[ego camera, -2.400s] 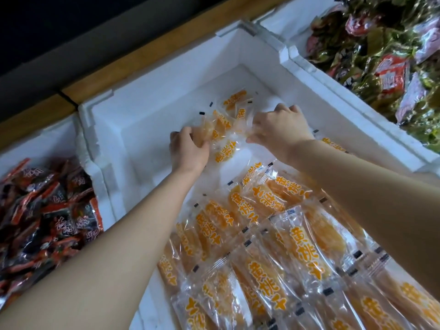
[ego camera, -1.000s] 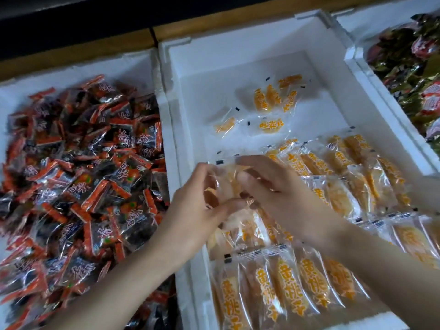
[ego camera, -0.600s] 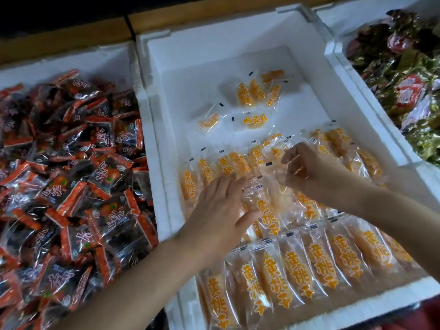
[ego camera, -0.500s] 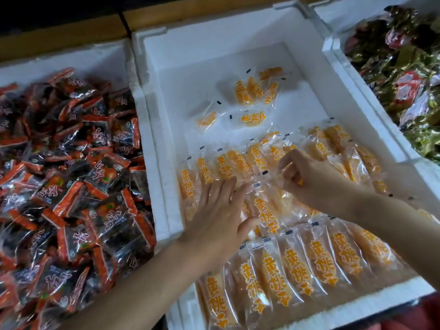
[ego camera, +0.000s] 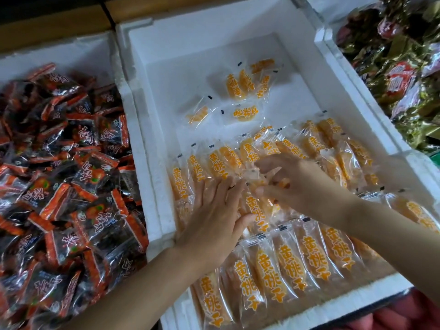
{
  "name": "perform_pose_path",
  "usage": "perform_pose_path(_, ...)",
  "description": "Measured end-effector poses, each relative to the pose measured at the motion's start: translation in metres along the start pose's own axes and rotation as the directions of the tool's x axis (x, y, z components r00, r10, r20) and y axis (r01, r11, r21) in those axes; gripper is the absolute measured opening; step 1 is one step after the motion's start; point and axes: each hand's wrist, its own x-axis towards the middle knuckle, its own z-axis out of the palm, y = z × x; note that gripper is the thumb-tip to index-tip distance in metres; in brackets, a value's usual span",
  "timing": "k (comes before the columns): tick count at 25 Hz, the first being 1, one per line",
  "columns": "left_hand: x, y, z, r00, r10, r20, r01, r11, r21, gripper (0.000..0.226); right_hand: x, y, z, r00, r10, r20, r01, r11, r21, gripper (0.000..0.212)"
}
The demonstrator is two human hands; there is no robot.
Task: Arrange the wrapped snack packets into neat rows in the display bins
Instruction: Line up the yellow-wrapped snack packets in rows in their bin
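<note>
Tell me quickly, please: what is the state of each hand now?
Left hand: open, fingers flat on the orange packets.
Right hand: closed, pinching a clear-wrapped packet.

A white foam bin (ego camera: 152, 163) holds rows of orange packets (ego camera: 290, 265), loose packets (ego camera: 238, 85) beyond.

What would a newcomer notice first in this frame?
Two hands meet midway in the white foam bin: the left hand lies flat on rows of orange packets, the right hand pinches one. A few loose packets sit at the bin's far end; a heap of red-and-black packets lies left of it.
</note>
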Motion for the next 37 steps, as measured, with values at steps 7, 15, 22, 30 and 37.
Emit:
perform_pose_path(7, 0.000, -0.001, 0.005, 0.997, 0.025, -0.075, -0.019, 0.997, 0.075, 0.056, 0.002, -0.005, 0.000, 0.983, -0.021, 0.181, 0.089, 0.921, -0.378, 0.065)
perform_pose_path(15, -0.003, 0.000, 0.001, 0.999, -0.001, -0.042, 0.002, 0.999, 0.032, 0.059, -0.001, 0.004, -0.004, 0.991, -0.049, 0.122, 0.103, 0.868, -0.487, 0.061)
perform_pose_path(22, 0.066, -0.023, -0.024, 0.974, -0.088, -0.209, 0.046, 0.980, -0.195, 0.054, 0.064, 0.019, -0.029, 0.959, -0.118, -0.258, 0.029, 0.945, -0.325, 0.044)
perform_pose_path(30, 0.175, -0.079, -0.026, 0.859, -0.509, -0.050, 0.500, 0.856, -0.128, 0.069, 0.187, 0.057, -0.028, 0.941, 0.149, -0.302, -0.191, 0.975, -0.112, 0.075)
perform_pose_path(37, 0.232, -0.094, -0.034, 0.686, -0.701, -0.194, 0.495, 0.645, -0.582, 0.035, 0.225, 0.061, -0.033, 0.918, 0.178, -0.356, -0.191, 0.982, -0.001, 0.059)
